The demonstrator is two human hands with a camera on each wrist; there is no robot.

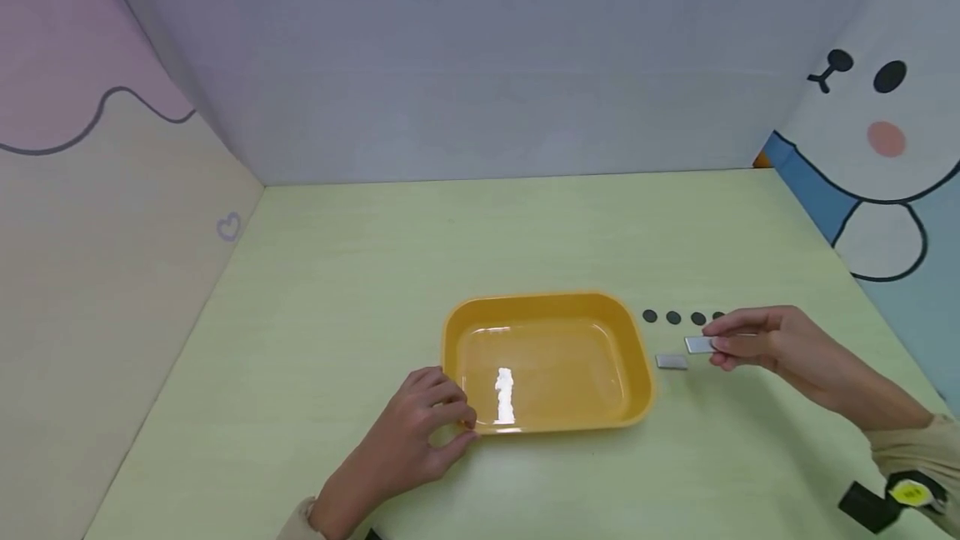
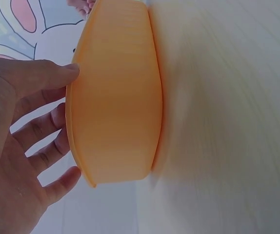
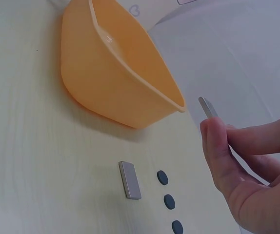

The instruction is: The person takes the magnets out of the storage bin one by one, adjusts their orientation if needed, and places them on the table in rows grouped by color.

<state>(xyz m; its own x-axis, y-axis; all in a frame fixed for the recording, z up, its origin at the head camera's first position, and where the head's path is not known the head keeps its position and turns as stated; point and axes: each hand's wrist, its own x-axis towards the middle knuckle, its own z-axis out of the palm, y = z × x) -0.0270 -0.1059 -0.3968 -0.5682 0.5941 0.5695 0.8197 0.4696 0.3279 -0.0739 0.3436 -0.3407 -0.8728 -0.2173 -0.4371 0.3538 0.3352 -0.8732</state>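
An empty yellow plastic tray (image 1: 558, 361) sits on the table. At its near left corner my left hand (image 1: 420, 419) holds the rim, thumb outside and fingers inside, as the left wrist view also shows the hand (image 2: 28, 112). To the right of the tray, my right hand (image 1: 780, 352) pinches a thin silver rectangular plate (image 1: 698, 345) between thumb and fingers, raised above the table. A second silver rectangular plate (image 3: 130, 180) lies flat on the table beside the tray. Several small black discs (image 1: 673, 317) form a row behind the plates; the right hand partly covers one.
The pale green table (image 1: 360, 273) is bounded by a plain back wall (image 1: 487, 65) and side panels with cartoon drawings (image 1: 885, 107). A black device with a yellow label (image 1: 911, 492) is on the right wrist.
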